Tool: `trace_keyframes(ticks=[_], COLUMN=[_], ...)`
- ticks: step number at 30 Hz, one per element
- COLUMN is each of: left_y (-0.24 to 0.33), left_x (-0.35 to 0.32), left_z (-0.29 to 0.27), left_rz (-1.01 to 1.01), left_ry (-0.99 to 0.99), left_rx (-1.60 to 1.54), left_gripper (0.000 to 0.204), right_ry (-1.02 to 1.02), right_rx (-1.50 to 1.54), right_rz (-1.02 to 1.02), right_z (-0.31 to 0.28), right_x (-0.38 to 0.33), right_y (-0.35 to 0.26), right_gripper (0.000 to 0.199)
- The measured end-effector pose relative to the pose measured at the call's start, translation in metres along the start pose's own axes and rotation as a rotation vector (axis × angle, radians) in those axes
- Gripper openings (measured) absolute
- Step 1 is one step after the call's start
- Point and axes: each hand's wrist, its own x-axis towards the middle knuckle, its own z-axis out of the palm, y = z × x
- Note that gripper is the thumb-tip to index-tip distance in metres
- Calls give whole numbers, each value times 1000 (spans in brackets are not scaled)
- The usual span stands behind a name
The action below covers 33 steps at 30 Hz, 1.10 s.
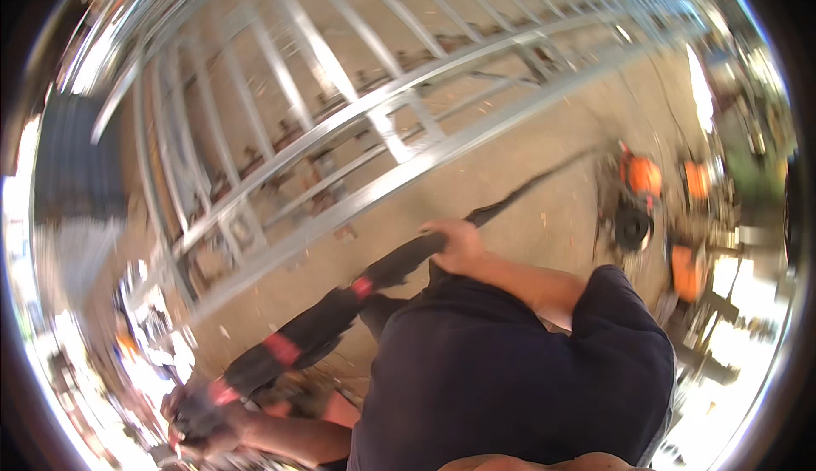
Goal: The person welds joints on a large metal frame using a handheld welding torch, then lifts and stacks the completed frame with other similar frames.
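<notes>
A long black sleeve-like bundle with red bands [321, 321] stretches slantwise across the front of my body, from the lower left up toward the middle. Its exact kind is unclear. My right hand [456, 245] is closed around its upper part, close to my waist. At the lower left my left hand [217, 433] grips the other end; motion blur smears the fingers and whatever dark part sits there. Past my right hand, a thinner dark length [535, 184] runs on over the floor toward an orange and black machine [639, 175].
A large metal frame with parallel bars [340, 122] fills the far side. Beside the orange machine lies a black round object [632, 226]. More orange items [687, 274] stand at the right. A dark corrugated panel [81, 156] is at the left. Thin cables cross the brown floor [510, 224].
</notes>
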Motion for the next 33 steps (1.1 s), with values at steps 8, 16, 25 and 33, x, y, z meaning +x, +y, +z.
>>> trace_keyframes(ticks=[8,16,25,33], left_y=[-30,-61,-7,87], left_x=[223,191,-83,-317], left_z=[-10,98,154,79], left_rz=[-400,-677,-1289,-1875], left_ry=[-611,-890,-1416,-1907], left_rx=[-201,-327,-720,-885], left_gripper=[64,45,43,40], right_ry=[-45,64,748,1153], right_rx=[273,790,1071,1284], right_rz=[502,734,933,947], right_z=[167,180,255,406], right_x=[-104,-232,-461,-606], right_y=[-145,-273,-377,-488], right_gripper=[40,64,61,39])
